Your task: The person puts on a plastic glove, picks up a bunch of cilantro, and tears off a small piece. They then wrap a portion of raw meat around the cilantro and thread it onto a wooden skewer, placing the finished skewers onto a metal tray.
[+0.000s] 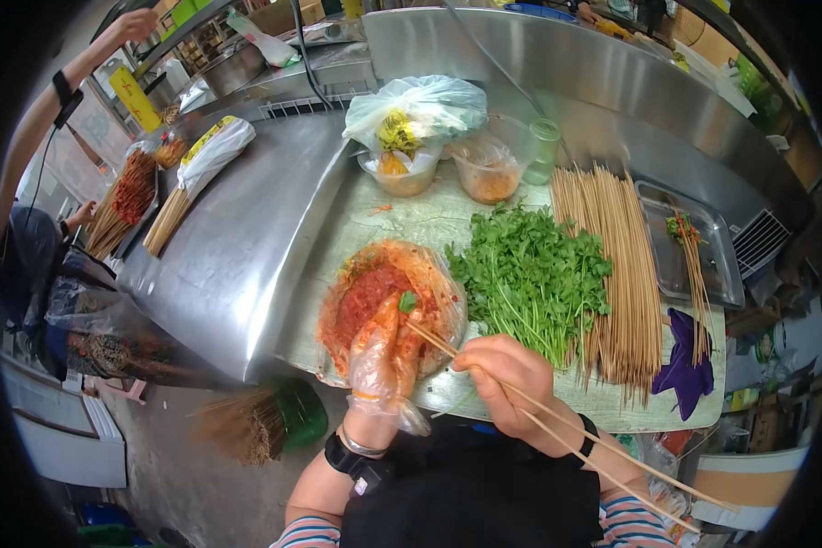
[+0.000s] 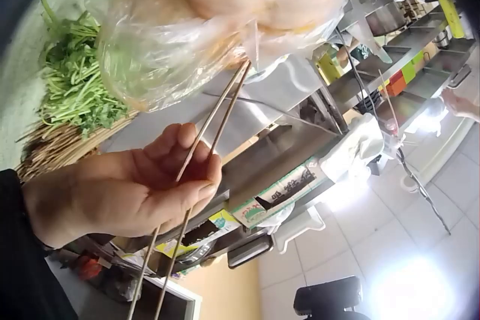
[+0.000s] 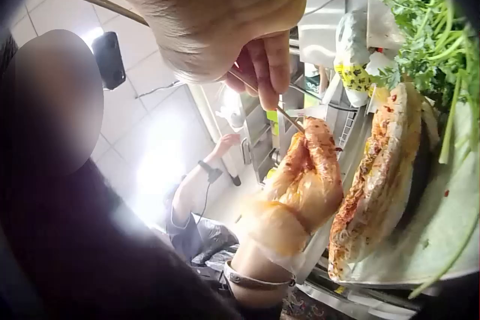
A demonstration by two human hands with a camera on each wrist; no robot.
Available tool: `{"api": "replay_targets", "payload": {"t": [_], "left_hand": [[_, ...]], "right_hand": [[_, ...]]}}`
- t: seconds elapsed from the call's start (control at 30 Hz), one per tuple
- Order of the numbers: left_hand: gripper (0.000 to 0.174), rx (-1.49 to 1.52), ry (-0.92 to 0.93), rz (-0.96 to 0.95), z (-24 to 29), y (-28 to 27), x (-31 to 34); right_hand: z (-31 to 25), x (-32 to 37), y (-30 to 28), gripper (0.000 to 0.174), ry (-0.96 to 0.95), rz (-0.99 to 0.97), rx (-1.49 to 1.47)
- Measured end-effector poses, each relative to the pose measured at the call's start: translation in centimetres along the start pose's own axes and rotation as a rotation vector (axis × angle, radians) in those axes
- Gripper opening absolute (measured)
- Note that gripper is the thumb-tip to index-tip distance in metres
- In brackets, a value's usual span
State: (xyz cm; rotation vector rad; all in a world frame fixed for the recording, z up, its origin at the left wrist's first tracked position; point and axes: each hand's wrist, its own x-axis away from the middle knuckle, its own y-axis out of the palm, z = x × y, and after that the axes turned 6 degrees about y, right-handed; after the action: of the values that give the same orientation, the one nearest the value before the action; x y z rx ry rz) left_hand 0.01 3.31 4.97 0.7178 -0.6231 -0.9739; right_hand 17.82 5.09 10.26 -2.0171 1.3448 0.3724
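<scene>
My left hand [image 1: 379, 352], in a clear plastic glove smeared with red sauce, is over a plastic-lined bowl [image 1: 446, 279] of red marinated meat [image 1: 363, 297]. A green leafy piece [image 1: 408, 300] shows at its fingertips, pinched there; whatever else the fingers hold is hidden. Bare, my right hand [image 1: 513, 379] pinches two thin bamboo skewers [image 1: 571, 425] between thumb and fingers. Their tips reach the gloved fingers, while the long ends slant apart past my right wrist. In the right wrist view the gloved fingers [image 3: 319, 159] curl around the skewer tips.
A heap of leafy green herbs [image 1: 530, 279] and a stack of bamboo skewers [image 1: 612, 274] lie right of the bowl. Beyond are a metal tray [image 1: 726, 260] with loaded skewers and a purple cloth [image 1: 685, 374]. Plastic tubs [image 1: 493, 169] stand behind. Another person's arm [image 1: 41, 114] is at left.
</scene>
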Motion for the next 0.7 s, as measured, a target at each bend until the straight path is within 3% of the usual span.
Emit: {"api": "replay_targets", "payload": {"t": [0.13, 0.23, 0.7], "left_hand": [[0.031, 0.102, -0.028, 0.033, 0.4, 0.2, -0.4], [0.029, 0.130, 0.007, 0.020, 0.9, 0.2, -0.6], [0.032, -0.100, 0.188, -0.070, 0.4, 0.2, 0.1]], "right_hand": [[1.3, 0.3, 0.8, 0.021, -0.191, 0.032, 0.035], [1.4, 0.7, 0.8, 0.025, -0.220, 0.020, 0.054], [-0.4, -0.8, 1.6, 0.024, -0.137, -0.008, 0.128]]}}
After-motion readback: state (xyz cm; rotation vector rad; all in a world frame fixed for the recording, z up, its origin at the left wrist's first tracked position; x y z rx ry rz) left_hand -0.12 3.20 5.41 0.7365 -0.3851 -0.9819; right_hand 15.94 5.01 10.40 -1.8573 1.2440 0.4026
